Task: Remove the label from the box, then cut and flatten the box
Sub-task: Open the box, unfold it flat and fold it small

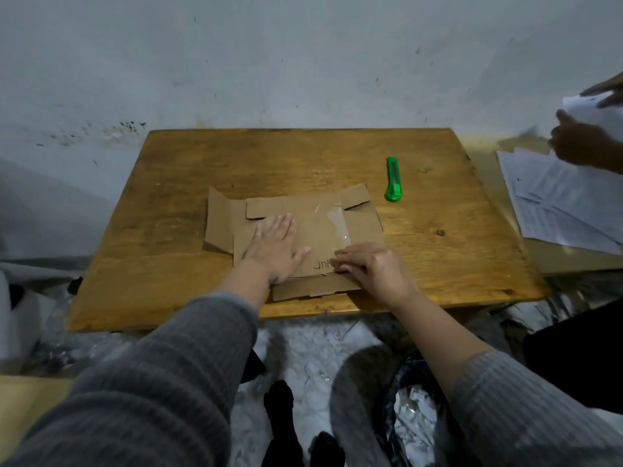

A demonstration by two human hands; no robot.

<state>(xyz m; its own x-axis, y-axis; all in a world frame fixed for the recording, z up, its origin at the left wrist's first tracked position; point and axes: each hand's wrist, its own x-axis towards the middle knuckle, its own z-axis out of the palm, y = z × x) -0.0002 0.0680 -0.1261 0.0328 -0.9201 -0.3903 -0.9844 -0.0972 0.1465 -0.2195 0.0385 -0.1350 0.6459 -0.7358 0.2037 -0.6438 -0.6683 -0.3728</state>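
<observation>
A brown cardboard box (323, 230) lies flattened on the wooden table (168, 197), its flaps spread to the left, right and front. Clear tape glints on its top face, and black handwriting shows near the front edge. My left hand (274, 247) presses flat on the left part of the cardboard with fingers straight. My right hand (371, 264) rests at the front right edge, its fingertips bent down onto the cardboard beside the writing. A green utility knife (393, 179) lies on the table beyond the box, to the right.
Sheets of printed paper (556, 203) are stacked on a surface right of the table. Another person's hands (583, 139) handle papers at the far right. A grey wall stands behind the table. Plastic wrap and foil litter the floor by my legs.
</observation>
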